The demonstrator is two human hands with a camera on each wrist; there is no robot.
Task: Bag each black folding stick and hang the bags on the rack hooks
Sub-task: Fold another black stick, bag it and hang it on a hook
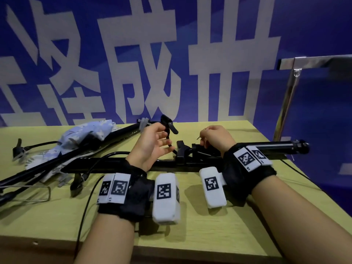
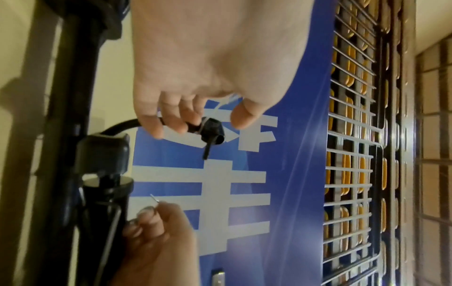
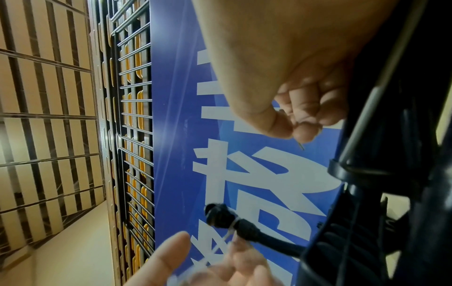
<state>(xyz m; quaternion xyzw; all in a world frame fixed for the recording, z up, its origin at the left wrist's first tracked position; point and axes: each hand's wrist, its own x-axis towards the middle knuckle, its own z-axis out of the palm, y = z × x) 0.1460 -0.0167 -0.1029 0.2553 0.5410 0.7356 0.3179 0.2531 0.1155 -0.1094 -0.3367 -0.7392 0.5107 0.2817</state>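
A black folding stick (image 1: 190, 163) lies across the yellow-green table (image 1: 200, 231), under both hands. My left hand (image 1: 154, 143) is raised over its middle. Its fingers curl round a thin black hose whose capped tip (image 2: 212, 131) carries a white tie; the thumb stands apart from it. My right hand (image 1: 215, 138) rests on the stick's clamp part and pinches a thin metal pin (image 2: 154, 198) between thumb and forefinger. The same pin (image 3: 300, 146) and hose tip (image 3: 220, 214) show in the right wrist view, beside the stick's body (image 3: 391, 174).
A second black stick (image 1: 57, 161) lies diagonally at the left, partly under a blue-and-white patterned cloth bag (image 1: 89, 132). A bent wire piece (image 1: 38, 193) and a black cable (image 1: 85, 206) lie near the front left. The chrome rack (image 1: 291, 88) stands at the right, past the table's edge.
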